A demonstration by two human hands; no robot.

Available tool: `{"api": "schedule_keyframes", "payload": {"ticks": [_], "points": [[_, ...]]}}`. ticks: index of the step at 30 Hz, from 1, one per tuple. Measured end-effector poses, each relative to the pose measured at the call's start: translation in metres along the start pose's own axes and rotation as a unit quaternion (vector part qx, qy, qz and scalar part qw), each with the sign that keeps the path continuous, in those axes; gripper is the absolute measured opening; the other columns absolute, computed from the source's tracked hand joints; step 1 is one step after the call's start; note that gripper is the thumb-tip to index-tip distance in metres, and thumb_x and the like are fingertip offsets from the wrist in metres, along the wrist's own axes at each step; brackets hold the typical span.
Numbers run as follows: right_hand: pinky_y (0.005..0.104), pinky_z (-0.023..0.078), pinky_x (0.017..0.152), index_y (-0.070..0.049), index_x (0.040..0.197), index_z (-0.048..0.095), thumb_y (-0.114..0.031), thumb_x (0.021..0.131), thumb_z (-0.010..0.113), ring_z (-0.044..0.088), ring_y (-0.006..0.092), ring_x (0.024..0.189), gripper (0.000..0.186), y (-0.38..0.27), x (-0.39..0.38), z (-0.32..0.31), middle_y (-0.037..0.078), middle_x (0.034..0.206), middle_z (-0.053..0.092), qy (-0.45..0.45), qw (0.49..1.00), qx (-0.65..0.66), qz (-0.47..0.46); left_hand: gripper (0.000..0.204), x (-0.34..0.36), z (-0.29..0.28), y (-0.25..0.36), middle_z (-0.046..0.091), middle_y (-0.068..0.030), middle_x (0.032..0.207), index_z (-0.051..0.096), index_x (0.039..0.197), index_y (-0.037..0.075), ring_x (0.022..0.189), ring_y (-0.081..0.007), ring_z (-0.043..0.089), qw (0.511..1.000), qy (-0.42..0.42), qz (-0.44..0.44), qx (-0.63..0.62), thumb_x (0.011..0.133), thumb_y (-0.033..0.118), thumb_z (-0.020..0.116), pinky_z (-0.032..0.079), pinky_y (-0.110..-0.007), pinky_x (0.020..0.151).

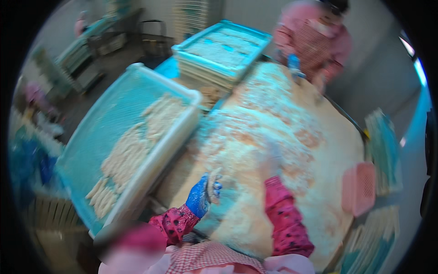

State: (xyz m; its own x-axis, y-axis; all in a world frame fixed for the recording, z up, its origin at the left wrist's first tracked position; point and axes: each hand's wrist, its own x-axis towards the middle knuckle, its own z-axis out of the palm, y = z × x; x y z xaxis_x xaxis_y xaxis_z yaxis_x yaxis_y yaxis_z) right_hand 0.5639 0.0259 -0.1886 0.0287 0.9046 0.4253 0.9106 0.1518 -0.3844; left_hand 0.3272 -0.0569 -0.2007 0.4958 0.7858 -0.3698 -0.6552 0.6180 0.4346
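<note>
My left hand (pixel 199 199), in a blue glove dusted with pale crumbs, is above the near left part of the table (pixel 340 137). Its fingers are closed round a pale coated strip (pixel 213 183) that stands up between thumb and fingers. My right hand (pixel 271 160) reaches over the heap of pale, flaky coating (pixel 255 123). Motion smears it, so its fingers cannot be made out. Left of my left hand lies a large tray (pixel 194 102) with a teal mesh base. Rows of coated strips (pixel 127 155) cover part of it.
Stacked trays (pixel 205 73) stand at the far left of the table, the top one filled with pale pieces. A co-worker (pixel 315 45) works at the far side. A pink basket (pixel 359 188) and upright stacked racks (pixel 382 150) line the right edge.
</note>
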Motion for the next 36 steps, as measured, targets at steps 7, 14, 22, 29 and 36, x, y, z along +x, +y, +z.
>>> {"api": "schedule_keyframes", "payload": {"ticks": [7,14,22,29,36], "points": [[0.0397,0.044,0.068,-0.007,0.080,0.057,-0.007,0.067,0.064,0.056,0.0295,0.077,0.016,0.087,0.046,-0.005,0.012,0.078,0.058,-0.060,0.995,-0.068,-0.033,0.046,-0.107,-0.021,0.186,0.054,-0.0045,0.097,0.047,0.121,0.003,0.081,-0.0152,0.053,0.788,0.198,0.409,0.415,0.092,0.040,0.041,0.046,-0.029,0.079],[0.0395,0.044,0.067,-0.006,0.079,0.054,-0.005,0.064,0.065,0.056,0.0282,0.078,0.018,0.069,0.055,0.014,0.011,0.077,0.057,-0.099,0.992,-0.057,-0.054,0.044,-0.233,-0.098,0.252,0.051,-0.0101,0.122,0.051,0.120,0.007,0.103,-0.0170,0.053,0.803,0.494,0.132,0.306,0.091,0.039,0.042,0.042,-0.033,0.090],[0.0363,0.046,0.062,-0.005,0.077,0.055,-0.003,0.064,0.061,0.058,0.0265,0.072,0.014,0.082,0.061,-0.012,0.010,0.073,0.057,-0.073,0.988,0.090,0.101,0.048,-0.253,-0.122,0.270,0.047,-0.0062,0.130,0.046,0.127,0.008,0.118,-0.0187,0.044,0.780,0.364,0.021,0.508,0.091,0.040,0.043,0.033,-0.035,0.100],[0.0363,0.045,0.062,-0.010,0.078,0.055,-0.006,0.068,0.059,0.056,0.0260,0.069,0.012,0.009,-0.035,-0.048,0.008,0.071,0.053,-0.064,0.990,-0.068,-0.109,0.009,-0.181,-0.032,0.218,0.062,-0.0117,0.105,0.064,0.089,0.000,0.097,-0.0195,0.057,0.712,0.233,0.221,0.624,0.082,0.004,0.060,0.044,-0.034,0.088],[0.0402,0.040,0.085,-0.007,0.107,0.051,-0.029,0.060,0.075,0.051,0.0291,0.097,0.057,0.039,-0.151,-0.097,0.013,0.103,0.053,-0.239,0.971,-0.010,0.022,0.073,-0.069,0.008,0.060,0.039,-0.0184,0.134,0.037,0.131,0.004,0.121,-0.0333,0.041,0.618,-0.107,0.117,0.770,0.068,0.014,0.072,0.034,-0.041,0.099]]}}
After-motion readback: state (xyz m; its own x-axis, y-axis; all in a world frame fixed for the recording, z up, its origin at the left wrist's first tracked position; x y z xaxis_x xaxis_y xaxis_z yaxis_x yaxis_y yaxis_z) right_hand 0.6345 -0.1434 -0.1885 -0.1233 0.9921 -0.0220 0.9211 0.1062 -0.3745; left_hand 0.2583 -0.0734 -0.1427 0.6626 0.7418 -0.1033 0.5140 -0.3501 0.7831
